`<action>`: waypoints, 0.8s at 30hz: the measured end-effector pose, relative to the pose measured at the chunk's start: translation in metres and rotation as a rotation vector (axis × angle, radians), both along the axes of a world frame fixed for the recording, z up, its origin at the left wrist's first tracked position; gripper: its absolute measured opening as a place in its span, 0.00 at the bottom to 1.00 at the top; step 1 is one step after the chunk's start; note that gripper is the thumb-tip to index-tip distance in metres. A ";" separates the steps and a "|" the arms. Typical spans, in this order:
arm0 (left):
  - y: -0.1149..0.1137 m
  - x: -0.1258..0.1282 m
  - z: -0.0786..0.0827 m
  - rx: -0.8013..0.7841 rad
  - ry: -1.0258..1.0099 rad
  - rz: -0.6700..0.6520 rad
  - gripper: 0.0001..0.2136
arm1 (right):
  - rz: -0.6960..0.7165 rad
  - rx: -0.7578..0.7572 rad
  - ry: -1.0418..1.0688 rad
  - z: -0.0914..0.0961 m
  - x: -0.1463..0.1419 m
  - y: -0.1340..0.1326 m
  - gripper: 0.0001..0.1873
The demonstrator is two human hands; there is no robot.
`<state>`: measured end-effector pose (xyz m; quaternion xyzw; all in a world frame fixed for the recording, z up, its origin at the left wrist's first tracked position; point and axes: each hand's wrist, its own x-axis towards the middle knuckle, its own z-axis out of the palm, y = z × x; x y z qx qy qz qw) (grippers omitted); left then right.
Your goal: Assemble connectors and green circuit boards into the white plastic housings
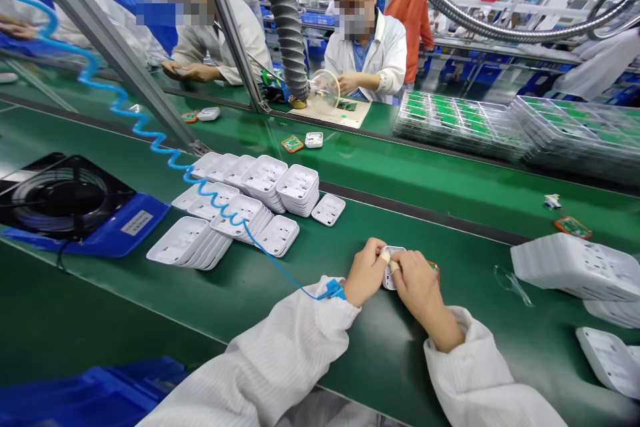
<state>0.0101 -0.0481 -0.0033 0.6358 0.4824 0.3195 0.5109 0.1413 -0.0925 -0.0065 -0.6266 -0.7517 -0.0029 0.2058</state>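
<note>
My left hand [367, 271] and my right hand [419, 285] meet on the green bench, both closed on a small white plastic housing [391, 265] held between them. A sliver of a green circuit board with an orange edge [434, 267] shows just behind my right hand. Tape wraps some fingertips. A blue coiled wrist-strap cord [220, 207] clips to my left sleeve at the cuff [332, 289]. Stacks of white plastic housings [240, 203] lie to the left of my hands.
A black fan on a blue base [70, 203] stands at far left. More white housings [580, 267] pile at right. Clear trays of green boards [460, 121] lie beyond the belt. A board and a housing [303, 141] lie on the belt. People in white coats work opposite.
</note>
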 end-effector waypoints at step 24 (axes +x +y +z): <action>0.014 -0.012 0.004 0.130 0.064 -0.012 0.09 | 0.058 0.054 -0.024 -0.006 0.008 -0.009 0.08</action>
